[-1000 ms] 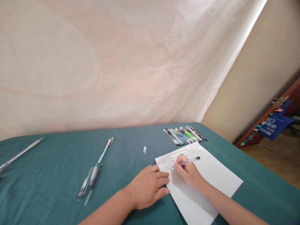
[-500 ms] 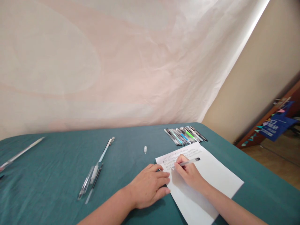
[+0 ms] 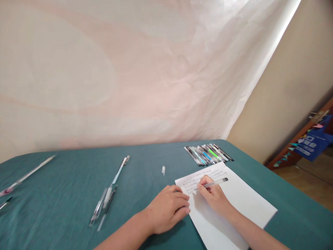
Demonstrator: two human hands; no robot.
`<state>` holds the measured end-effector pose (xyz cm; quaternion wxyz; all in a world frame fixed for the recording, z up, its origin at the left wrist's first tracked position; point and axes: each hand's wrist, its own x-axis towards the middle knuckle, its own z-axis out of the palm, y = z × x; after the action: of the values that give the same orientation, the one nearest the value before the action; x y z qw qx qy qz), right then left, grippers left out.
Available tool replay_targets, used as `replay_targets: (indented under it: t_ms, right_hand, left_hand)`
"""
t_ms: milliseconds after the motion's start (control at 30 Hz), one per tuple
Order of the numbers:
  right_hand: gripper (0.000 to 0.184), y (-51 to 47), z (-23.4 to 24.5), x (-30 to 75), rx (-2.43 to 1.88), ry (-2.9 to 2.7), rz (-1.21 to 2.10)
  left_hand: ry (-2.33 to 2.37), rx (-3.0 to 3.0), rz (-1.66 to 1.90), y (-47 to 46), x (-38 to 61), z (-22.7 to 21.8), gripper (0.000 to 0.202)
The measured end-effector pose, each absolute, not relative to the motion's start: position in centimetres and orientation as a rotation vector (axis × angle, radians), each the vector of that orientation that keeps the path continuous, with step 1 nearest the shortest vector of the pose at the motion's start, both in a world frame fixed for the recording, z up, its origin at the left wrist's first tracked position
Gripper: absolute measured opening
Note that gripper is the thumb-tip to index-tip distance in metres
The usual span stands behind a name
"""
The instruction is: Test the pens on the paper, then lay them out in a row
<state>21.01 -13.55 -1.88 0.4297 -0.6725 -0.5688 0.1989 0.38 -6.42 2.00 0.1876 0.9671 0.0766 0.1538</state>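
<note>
Pen point(image 3: 213, 183) near paper's point(image 3: 241, 201) far edge

Brightness: soft, even daylight, fairly bright.
Source: a bright strip glows along the backdrop cloth's point(image 3: 145, 69) right edge, at upper right.
Shadows: faint ones under the hands on the sheet of paper point(image 3: 234, 208).
Glare: none on the surface point(image 3: 65, 187).
Sharpness: overall slightly soft; handwriting unreadable.
Distortion: wide-angle stretch toward the frame edges.

left hand point(image 3: 168, 208): bare, no ring
right hand point(image 3: 214, 198): bare
forearms: no sleeves, no watch
</note>
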Motion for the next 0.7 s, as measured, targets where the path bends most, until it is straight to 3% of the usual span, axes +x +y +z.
replay_targets:
  t_ms: [300, 700]
  right_hand:
    - [0.017, -13.4, -1.9, 21.0, -1.7, -1.377, 0.49]
    - [0.016, -13.4, -2.0, 20.9, -1.644, -1.4, 0.503]
  left_hand:
    - [1.026, 2.548, 0.789, 0.7, 1.5, -0.4, 0.024]
    - [0.964, 2.372, 0.884, 2.4, 0.6, -2.4, 0.017]
